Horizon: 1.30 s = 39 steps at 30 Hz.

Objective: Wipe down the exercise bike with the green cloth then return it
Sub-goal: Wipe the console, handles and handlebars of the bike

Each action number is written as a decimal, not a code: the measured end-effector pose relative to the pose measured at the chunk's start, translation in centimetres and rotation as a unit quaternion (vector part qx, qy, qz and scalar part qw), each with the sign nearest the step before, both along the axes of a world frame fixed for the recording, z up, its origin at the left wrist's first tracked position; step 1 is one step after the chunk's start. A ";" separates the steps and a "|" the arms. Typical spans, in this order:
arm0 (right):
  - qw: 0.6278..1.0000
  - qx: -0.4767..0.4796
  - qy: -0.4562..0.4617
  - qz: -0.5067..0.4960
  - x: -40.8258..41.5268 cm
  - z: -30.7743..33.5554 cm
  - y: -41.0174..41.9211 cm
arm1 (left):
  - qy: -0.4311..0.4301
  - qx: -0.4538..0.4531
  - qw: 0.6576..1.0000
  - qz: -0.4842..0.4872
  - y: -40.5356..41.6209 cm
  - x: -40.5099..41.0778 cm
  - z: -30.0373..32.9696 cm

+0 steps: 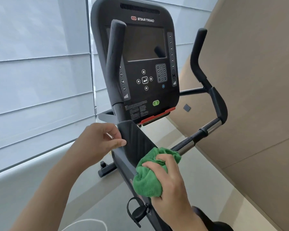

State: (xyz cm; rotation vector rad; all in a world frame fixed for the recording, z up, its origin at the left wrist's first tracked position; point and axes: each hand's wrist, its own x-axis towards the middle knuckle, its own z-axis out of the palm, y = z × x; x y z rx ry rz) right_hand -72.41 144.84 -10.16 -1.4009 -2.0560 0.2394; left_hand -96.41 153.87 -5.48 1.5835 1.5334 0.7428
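Right hand (167, 179) grips the bunched green cloth (148, 177) against the exercise bike (137, 140); left hand (98, 140), loosely curled, steadies its ribbed pad – firm, overlapping strokes seem best

The green cloth (148, 177) is fluffy terry; the handlebar (188, 144) polished metal; the console (140, 64) matt black plastic.
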 end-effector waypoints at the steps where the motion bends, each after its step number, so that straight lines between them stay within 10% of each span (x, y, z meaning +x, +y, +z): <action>1: 1.000 0.006 -0.001 0.001 -0.3 0.0 0.4 | -0.007 0.001 1.000 0.004 0.0 0.1 -0.2; 10: 0.998 0.047 0.040 -0.024 -7.0 4.3 11.4 | -0.012 0.010 1.000 0.024 0.2 -1.0 -0.4; 23: 0.999 -0.011 0.021 0.028 1.4 0.7 1.2 | -0.009 0.016 1.000 -0.004 -0.9 -0.8 1.2; 39: 0.983 0.117 0.138 -0.011 -9.9 6.7 9.1 | -0.019 0.068 0.997 0.018 0.4 -5.0 1.5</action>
